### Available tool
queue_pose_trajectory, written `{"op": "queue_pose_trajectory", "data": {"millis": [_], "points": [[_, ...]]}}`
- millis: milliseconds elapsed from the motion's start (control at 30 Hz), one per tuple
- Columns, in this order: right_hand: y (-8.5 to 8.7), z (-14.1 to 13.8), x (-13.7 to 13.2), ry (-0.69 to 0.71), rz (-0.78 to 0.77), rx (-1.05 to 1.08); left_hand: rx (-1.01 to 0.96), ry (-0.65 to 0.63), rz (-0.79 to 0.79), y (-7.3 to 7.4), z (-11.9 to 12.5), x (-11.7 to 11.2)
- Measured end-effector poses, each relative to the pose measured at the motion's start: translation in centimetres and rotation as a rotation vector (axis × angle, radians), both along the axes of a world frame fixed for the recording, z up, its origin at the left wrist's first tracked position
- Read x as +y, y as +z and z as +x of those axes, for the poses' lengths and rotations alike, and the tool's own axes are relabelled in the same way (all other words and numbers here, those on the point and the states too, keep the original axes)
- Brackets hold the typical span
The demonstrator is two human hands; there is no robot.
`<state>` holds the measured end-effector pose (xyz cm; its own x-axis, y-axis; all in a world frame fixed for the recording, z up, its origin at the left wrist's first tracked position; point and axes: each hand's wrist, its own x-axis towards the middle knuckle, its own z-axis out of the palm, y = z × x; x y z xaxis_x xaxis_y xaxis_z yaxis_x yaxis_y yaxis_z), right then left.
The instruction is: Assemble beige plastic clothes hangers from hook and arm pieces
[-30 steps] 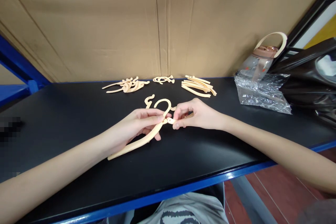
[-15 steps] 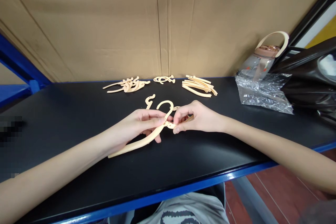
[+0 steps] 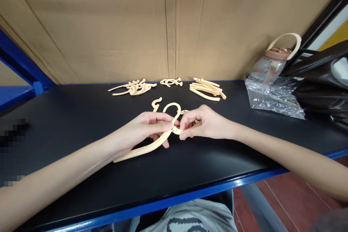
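My left hand (image 3: 154, 127) is closed on a cream plastic hanger piece, pinching the joint where a curved hanger hook (image 3: 178, 108) meets a long hanger arm (image 3: 146, 148). That arm slants down to the left, beneath my wrist. At the same joint, my right hand (image 3: 197, 121) pinches a second hanger arm (image 3: 177, 131), whose holed end shows between the hands; the rest is mostly covered by my fingers. Just behind my hands lie a loose wavy cream piece (image 3: 156, 104) and another small cream piece (image 3: 185, 111), partly hidden.
Along the back of the black table (image 3: 81, 123) lie a pile of notched cream pieces (image 3: 136, 87), several small hooks (image 3: 171, 82) and a stack of long arms (image 3: 208, 89). At the right are a clear plastic bag (image 3: 274, 98) and a bottle (image 3: 272, 65). Cardboard (image 3: 122, 25) stands behind.
The view has shifted slightly. Both hands keep their grip at the joint, and the right-hand piece sits at a slightly different angle against the hook's base.
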<state>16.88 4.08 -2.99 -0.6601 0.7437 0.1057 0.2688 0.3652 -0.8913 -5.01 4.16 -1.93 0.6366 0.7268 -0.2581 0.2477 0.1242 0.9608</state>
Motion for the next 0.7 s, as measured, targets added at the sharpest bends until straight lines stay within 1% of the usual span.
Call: {"op": "queue_pose_trajectory", "data": {"millis": [200, 367, 533, 700], "points": [[-0.1, -0.3, -0.2, -0.031, -0.031, 0.000, 0.030, 0.009, 0.064, 0.2, -0.1, -0.1], [-0.4, -0.3, -0.2, -0.047, 0.014, -0.049, 0.102, 0.029, 0.088, 0.2, -0.1, -0.2], [-1.0, -0.5, -0.2, -0.075, 0.063, -0.071, 0.130, 0.030, 0.122, 0.1, -0.2, 0.0], [-1.5, -0.7, -0.2, -0.068, 0.057, -0.050, 0.153, 0.034, 0.148, 0.4, -0.1, -0.1]]}}
